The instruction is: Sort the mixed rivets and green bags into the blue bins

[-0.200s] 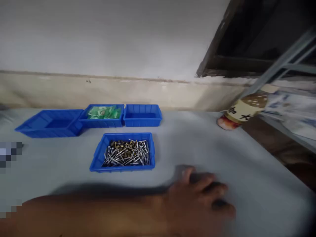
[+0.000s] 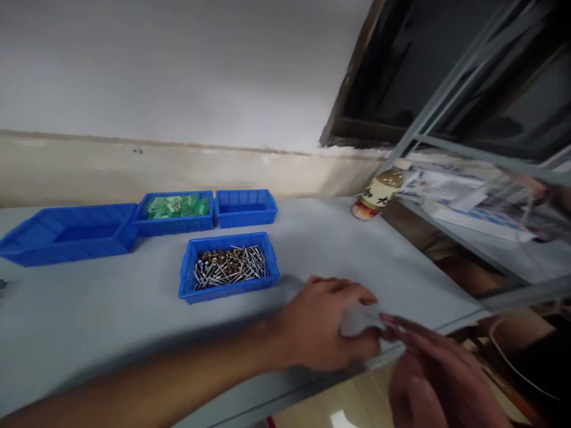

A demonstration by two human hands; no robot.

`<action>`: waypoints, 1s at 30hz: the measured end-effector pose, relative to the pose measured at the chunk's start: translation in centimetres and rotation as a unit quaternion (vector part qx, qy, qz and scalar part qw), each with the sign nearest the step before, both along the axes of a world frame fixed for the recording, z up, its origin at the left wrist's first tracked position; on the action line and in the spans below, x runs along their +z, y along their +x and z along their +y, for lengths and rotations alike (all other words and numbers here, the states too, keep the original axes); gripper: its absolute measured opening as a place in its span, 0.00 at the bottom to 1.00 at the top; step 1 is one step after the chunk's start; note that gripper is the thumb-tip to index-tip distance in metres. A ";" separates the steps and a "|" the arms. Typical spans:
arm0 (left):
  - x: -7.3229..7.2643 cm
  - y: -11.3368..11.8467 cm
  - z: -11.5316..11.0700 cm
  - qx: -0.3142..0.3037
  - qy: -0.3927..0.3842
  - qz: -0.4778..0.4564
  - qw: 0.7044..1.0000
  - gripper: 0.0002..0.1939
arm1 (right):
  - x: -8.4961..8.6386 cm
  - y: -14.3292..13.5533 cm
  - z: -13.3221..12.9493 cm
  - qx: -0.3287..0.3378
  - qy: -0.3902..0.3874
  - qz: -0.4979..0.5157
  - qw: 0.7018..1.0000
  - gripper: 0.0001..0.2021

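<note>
My left hand (image 2: 328, 324) reaches across the grey table (image 2: 111, 315) to its right front edge, fingers and thumb curled round a pale translucent piece (image 2: 358, 320) like a small plastic bag. Blur hides its exact kind. From the lower right comes my right hand (image 2: 439, 371), its fingertips pinched together at that piece's right edge, meeting the left hand. Left of and beyond my hands stands a blue bin (image 2: 226, 292) full of metal fasteners (image 2: 232, 266), with long silver shanks and some brassy parts.
Along the wall stand a blue bin (image 2: 173, 226) with green packets, a blue bin (image 2: 246, 219) showing nothing inside, and a longer blue bin (image 2: 71, 238). A labelled bottle (image 2: 378, 191) is at the back right. Beyond it, a metal-framed rack (image 2: 482, 238) holds papers or packaging.
My left hand, spread over the table before, is now curled round the pale piece. My right hand has come into view at the lower right. The view has shifted right.
</note>
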State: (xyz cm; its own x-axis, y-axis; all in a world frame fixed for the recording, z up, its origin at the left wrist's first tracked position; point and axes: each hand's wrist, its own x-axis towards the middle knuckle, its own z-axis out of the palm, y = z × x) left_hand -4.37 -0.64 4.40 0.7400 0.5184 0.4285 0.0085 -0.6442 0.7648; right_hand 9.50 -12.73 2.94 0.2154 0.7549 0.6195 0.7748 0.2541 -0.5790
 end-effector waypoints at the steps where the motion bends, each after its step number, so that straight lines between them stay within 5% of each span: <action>1: 0.6 -1.4 0.0 0.000 -0.031 -0.020 0.999 0.16 | 0.3 -0.8 1.1 0.002 0.034 0.006 0.999 0.15; 4: 1.9 -5.9 0.0 0.048 -0.085 -0.044 0.994 0.13 | 1.4 -3.7 4.6 0.100 0.172 0.104 0.975 0.16; 10: 2.9 -12.0 -0.1 0.135 -0.139 -0.096 0.976 0.09 | 2.8 -8.3 9.0 0.293 0.150 0.056 0.943 0.23; 16: 3.8 -15.0 2.2 0.232 -0.044 -0.030 0.971 0.11 | 4.0 -9.9 13.5 0.385 0.159 -0.048 0.908 0.22; 23: 2.9 -14.7 4.0 0.253 -0.193 -0.109 0.942 0.06 | 3.9 -10.8 18.2 0.423 0.122 -0.005 0.898 0.21; 27: 2.1 -15.0 3.9 0.324 -0.151 -0.109 0.927 0.05 | 4.0 -10.1 18.4 0.436 0.021 0.152 0.887 0.12; 29: 1.7 -15.6 3.8 0.353 -0.084 -0.073 0.929 0.03 | 4.4 -9.5 18.2 0.447 -0.062 0.344 0.823 0.01; 30: 1.5 -15.9 3.7 0.363 -0.045 -0.047 0.930 0.02 | 4.7 -9.2 18.1 0.452 -0.109 0.449 0.763 0.05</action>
